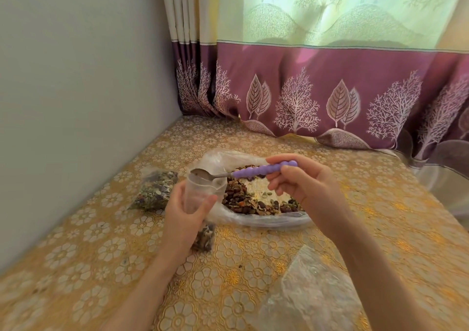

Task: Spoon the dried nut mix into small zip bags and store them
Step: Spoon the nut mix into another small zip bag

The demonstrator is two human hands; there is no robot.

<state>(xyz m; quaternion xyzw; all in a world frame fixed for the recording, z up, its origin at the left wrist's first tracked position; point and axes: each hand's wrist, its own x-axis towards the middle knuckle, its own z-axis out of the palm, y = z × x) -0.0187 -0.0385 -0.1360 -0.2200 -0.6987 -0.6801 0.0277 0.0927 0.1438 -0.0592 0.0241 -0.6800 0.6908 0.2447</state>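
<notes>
While my left hand (186, 210) pinches the small zip bag (200, 198) open, my right hand (302, 183) grips the spoon (243, 172). Its long handle runs left to right, bowl just over the bag's mouth. The nut mix (253, 198) sits right behind, nearer my right hand.

Two bare forearms reaching in from the near edge, hands raised side by side.

Left hand (186, 210) upright on a forearm slanting up from the lower left, thumb to the right and fingers (175, 198) wrapped round behind, closed about the middle of something held standing. Right hand (302, 182) higher and to the right, on a forearm running in from the lower right corner, wrist bent slightly, palm turned leftward. Right thumb lying along the top, index fingertip (272, 158) forward, remaining fingers curled beneath in a light pinch on a slim handle pointing toward the left hand. Hands near each other, not touching.
</notes>
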